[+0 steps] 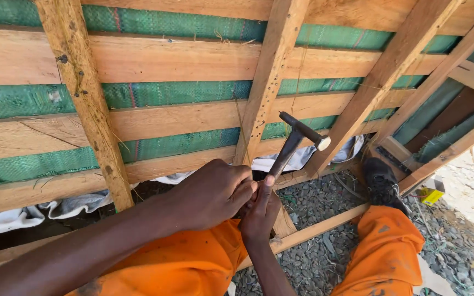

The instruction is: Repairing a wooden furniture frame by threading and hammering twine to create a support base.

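My right hand (260, 214) grips the dark handle of a hammer (294, 140), whose metal head points up and right in front of a slanted wooden stud (267, 82). My left hand (212, 192) is closed right beside it, its fingers pressed against the right hand near the foot of that stud; what it pinches is hidden. Both hands hover over my orange trousers (187, 263). The stud belongs to a wooden frame of horizontal planks (165, 60) backed by green woven sheeting (182, 93).
Another upright stud (86, 98) stands at the left, and diagonal beams (382, 77) cross at the right. My black shoe (381, 181) rests on grey gravel (319, 257). White cloth (72, 205) lies under the lowest plank. A small yellow box (430, 194) sits at the right.
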